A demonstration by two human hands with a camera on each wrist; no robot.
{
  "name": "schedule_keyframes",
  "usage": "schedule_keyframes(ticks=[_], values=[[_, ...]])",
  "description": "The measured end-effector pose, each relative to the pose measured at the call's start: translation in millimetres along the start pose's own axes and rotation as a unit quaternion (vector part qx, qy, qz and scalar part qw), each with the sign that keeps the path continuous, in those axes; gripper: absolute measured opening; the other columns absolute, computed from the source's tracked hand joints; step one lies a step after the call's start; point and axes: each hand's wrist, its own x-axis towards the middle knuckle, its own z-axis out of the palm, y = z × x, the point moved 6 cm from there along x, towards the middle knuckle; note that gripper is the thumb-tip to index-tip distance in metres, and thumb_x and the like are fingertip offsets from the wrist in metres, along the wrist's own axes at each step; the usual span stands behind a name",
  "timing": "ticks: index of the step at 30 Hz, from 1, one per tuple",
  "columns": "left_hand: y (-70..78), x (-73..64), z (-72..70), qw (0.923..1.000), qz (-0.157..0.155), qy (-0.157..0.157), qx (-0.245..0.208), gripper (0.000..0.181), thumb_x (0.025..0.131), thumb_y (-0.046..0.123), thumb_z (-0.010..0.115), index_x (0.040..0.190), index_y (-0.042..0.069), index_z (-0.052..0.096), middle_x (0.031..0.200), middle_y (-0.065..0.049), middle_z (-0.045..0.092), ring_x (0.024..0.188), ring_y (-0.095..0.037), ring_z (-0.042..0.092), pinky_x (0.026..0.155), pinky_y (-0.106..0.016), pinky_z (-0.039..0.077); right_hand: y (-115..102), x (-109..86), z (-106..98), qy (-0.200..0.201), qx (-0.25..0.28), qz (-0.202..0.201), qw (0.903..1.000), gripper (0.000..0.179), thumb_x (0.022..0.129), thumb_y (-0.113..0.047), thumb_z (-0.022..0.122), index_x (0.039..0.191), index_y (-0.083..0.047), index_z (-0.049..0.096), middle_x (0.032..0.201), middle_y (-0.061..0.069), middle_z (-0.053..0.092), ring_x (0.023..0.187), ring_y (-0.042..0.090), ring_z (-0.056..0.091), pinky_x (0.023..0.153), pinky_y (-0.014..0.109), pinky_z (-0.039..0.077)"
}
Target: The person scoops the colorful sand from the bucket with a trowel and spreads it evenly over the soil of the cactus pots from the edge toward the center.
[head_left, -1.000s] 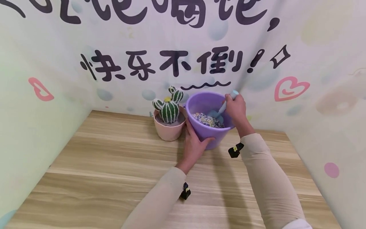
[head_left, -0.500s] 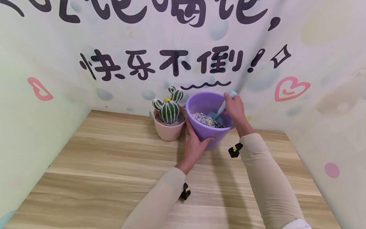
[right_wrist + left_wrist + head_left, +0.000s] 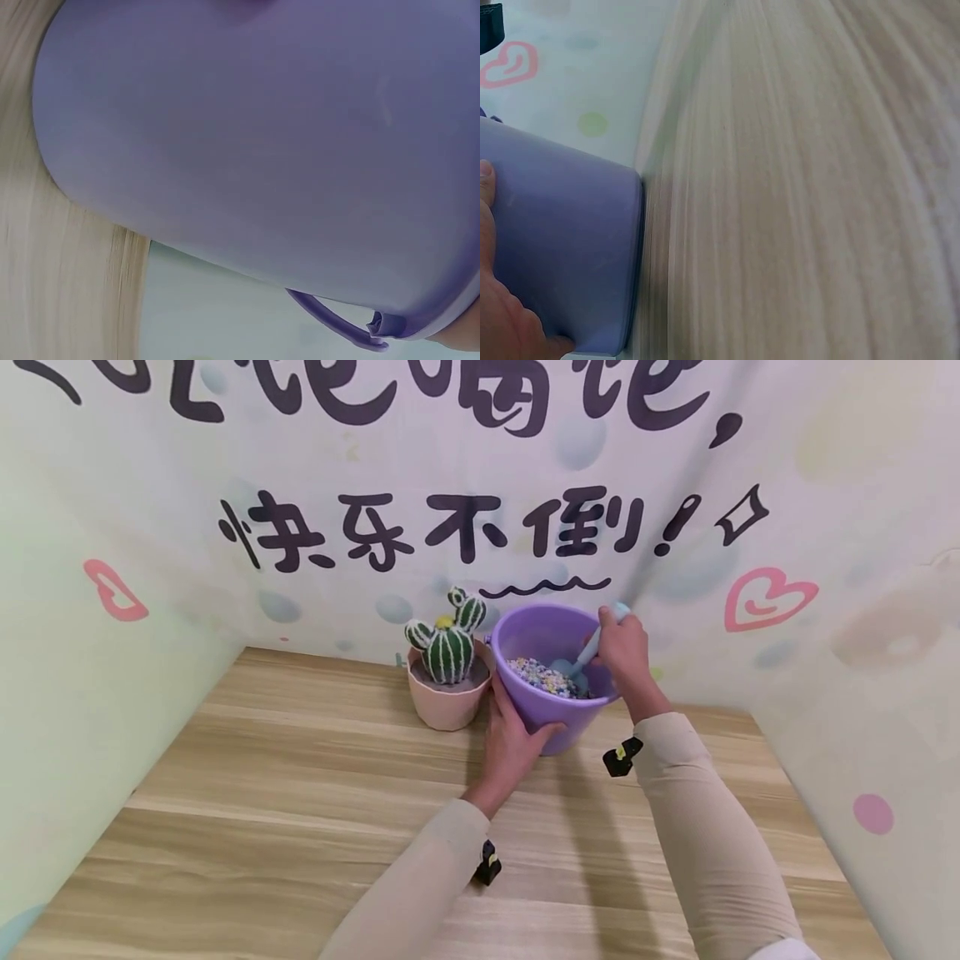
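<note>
A purple bucket (image 3: pixel 564 724) stands on the wooden table, partly filled with small multicoloured granules (image 3: pixel 538 677). My left hand (image 3: pixel 510 745) holds the bucket's near left side, thumb spread across its front. In the left wrist view, that hand (image 3: pixel 502 300) lies against the bucket's wall (image 3: pixel 566 232). My right hand (image 3: pixel 626 648) grips the handle of a light-blue toy shovel (image 3: pixel 587 652) above the right rim. The shovel's blade is partly sunk in the granules. In the right wrist view, the bucket's outer wall (image 3: pixel 240 150) hides most of the right hand and all of the shovel.
A pink pot (image 3: pixel 448 708) with a knitted-looking cactus (image 3: pixel 448 653) stands close against the bucket's left side. Printed fabric walls (image 3: pixel 420 460) enclose the table (image 3: pixel 300 827) at the back and both sides. The bucket's carrying handle (image 3: pixel 337 321) hangs at its side.
The head view has shifted slightly. The right hand and shovel have moved a little to the right inside the bucket. The left hand keeps its hold on the bucket.
</note>
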Motion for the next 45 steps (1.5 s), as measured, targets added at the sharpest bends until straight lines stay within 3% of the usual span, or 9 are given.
schedule_keyframes(ticks=[6, 18, 30, 38, 45], values=[[-1.0, -1.5, 0.4, 1.0, -0.001, 0.0, 0.0, 0.128, 0.07, 0.047, 0.085, 0.156, 0.012, -0.003, 0.16, -0.018, 0.016, 0.138, -0.035, 0.036, 0.11, -0.047, 0.038, 2.9, 2.3, 2.2, -0.026, 0.05, 0.021, 0.9982, 0.048, 0.103, -0.042, 0.039, 0.117, 0.003, 0.047, 0.069, 0.0, 0.065, 0.055, 0.012, 0.065, 0.064, 0.038, 0.06], [-2.0, 0.5, 1.0, 1.0, 0.0, -0.002, 0.001, 0.13, 0.069, 0.05, 0.084, 0.157, 0.015, -0.005, 0.16, -0.019, 0.015, 0.139, -0.035, 0.035, 0.111, -0.047, 0.037, 1.6, 4.2, 2.3, -0.024, 0.055, 0.049, 0.997, 0.048, 0.103, -0.042, 0.041, 0.122, 0.002, 0.045, 0.082, 0.009, 0.065, 0.057, 0.013, 0.065, 0.061, 0.034, 0.06], [-2.1, -0.4, 0.6, 1.0, -0.003, -0.003, 0.005, 0.13, 0.068, 0.051, 0.084, 0.157, 0.015, -0.004, 0.16, -0.019, 0.016, 0.139, -0.034, 0.035, 0.111, -0.045, 0.036, 1.1, 6.8, 1.0, -0.031, 0.115, 0.085, 0.9893, 0.047, 0.103, -0.035, 0.043, 0.13, 0.003, 0.037, 0.064, 0.002, 0.063, 0.052, 0.014, 0.066, 0.054, 0.032, 0.058], [-1.5, 0.1, -1.0, 0.9999, 0.004, 0.005, 0.012, 0.129, 0.068, 0.051, 0.084, 0.157, 0.014, -0.002, 0.16, -0.018, 0.017, 0.141, -0.032, 0.033, 0.112, -0.044, 0.035, -2.3, 7.3, -4.3, -0.022, 0.192, 0.113, 0.9745, 0.044, 0.103, -0.031, 0.045, 0.132, 0.0, 0.034, 0.063, 0.004, 0.063, 0.052, 0.016, 0.067, 0.055, 0.033, 0.059], [0.7, -0.8, -2.4, 0.9997, -0.001, 0.005, 0.023, 0.13, 0.067, 0.052, 0.085, 0.157, 0.017, -0.002, 0.159, -0.016, 0.021, 0.139, -0.031, 0.036, 0.111, -0.045, 0.037, -1.2, 4.4, -13.0, 0.002, 0.252, 0.134, 0.9586, 0.053, 0.102, -0.031, 0.046, 0.142, -0.002, 0.027, 0.086, 0.011, 0.059, 0.055, 0.015, 0.068, 0.056, 0.031, 0.059]])
